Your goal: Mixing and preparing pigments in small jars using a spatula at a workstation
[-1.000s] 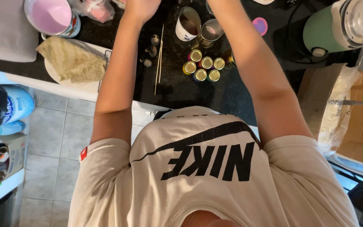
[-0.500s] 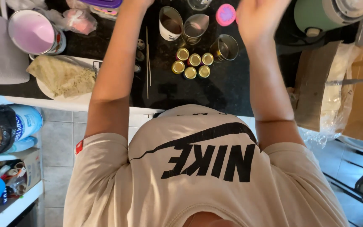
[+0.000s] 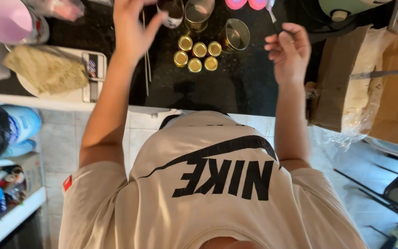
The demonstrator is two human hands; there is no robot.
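Right hand [image 3: 287, 51] has dropped back from the far counter, now pinching a thin stick [image 3: 272, 16]; left hand [image 3: 132, 28] hovers wide open beside the small jars [image 3: 197, 55].

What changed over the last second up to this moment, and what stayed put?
The right hand now pinches a thin dark-handled tool; half a second ago it was open and held nothing visible. The left hand has drawn back from the top edge and hovers open near the white cup. The six small gold tins and the skewers kept their arrangement.
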